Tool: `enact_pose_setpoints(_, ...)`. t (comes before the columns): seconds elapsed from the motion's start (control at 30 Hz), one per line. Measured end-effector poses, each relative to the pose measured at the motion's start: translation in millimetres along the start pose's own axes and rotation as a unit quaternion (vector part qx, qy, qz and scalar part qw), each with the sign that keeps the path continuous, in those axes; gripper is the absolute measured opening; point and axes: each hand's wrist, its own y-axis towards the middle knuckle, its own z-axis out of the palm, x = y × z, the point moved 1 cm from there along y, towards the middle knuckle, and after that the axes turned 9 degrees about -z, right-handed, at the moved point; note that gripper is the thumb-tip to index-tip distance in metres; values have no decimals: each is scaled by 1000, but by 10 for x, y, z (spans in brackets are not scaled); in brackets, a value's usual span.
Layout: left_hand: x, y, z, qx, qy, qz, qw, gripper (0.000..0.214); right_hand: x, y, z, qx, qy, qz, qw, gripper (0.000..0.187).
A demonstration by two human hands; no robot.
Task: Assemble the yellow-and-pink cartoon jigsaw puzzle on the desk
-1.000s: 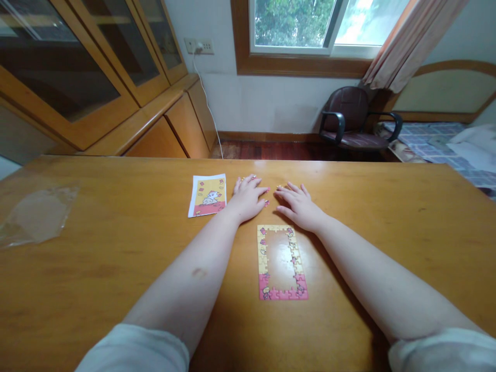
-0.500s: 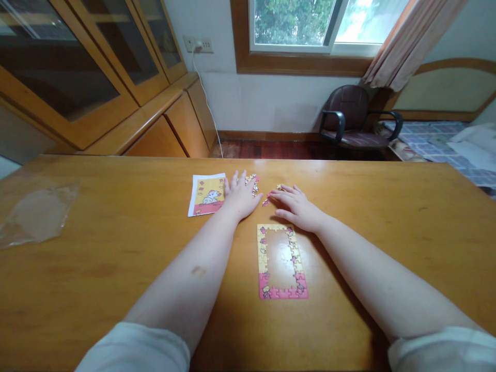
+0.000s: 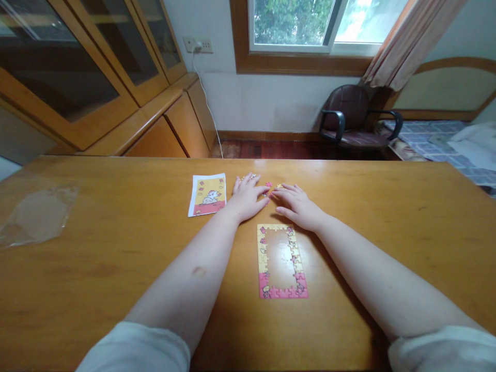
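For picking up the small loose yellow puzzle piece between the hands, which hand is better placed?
Probably the right hand: its fingers are beside the small loose yellow puzzle piece. The left hand is farther, partly covering other puzzle pieces.

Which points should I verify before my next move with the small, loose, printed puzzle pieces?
Yellow and pink rectangular puzzle border, joined all round: ok.
White-edged paper picture of a cartoon animal, face up: ok.
Loose puzzle pieces, all uncovered: not ok; the bare left hand hides some.
Bare right hand, apart from the border: ok.
Clear plastic bag, apart from both hands: ok.
Count of loose pieces complete: cannot tell.
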Motion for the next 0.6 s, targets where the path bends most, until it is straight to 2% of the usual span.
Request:
enact_pose_setpoints(0.07,23,21,-32,-49,-12,-30,998,36,1,2,5,7,-2,1,1000,55)
enact_pose_setpoints(0.13,64,42,-65,-97,-21,-94,991,37,13,4,4,18,-5,4,1000,58)
enact_pose_setpoints(0.2,90,51,-88,-112,-22,-130,985,35,28,7,-2,26,-6,11,1000,60)
enact_pose_setpoints(0.27,83,47,-101,-108,-22,-110,988,30,38,8,-9,28,-5,16,999,61)
enact_pose_setpoints(0.37,33,28,-102,-84,-21,-19,996,26,38,6,-13,22,1,19,1000,59)
enact_pose_setpoints(0.43,6,18,-91,-68,-20,16,997,27,35,3,-9,18,2,19,1000,58)
enact_pose_setpoints(0.6,-31,1,-43,-47,-2,4,999,34,35,3,3,15,-2,15,1000,58)
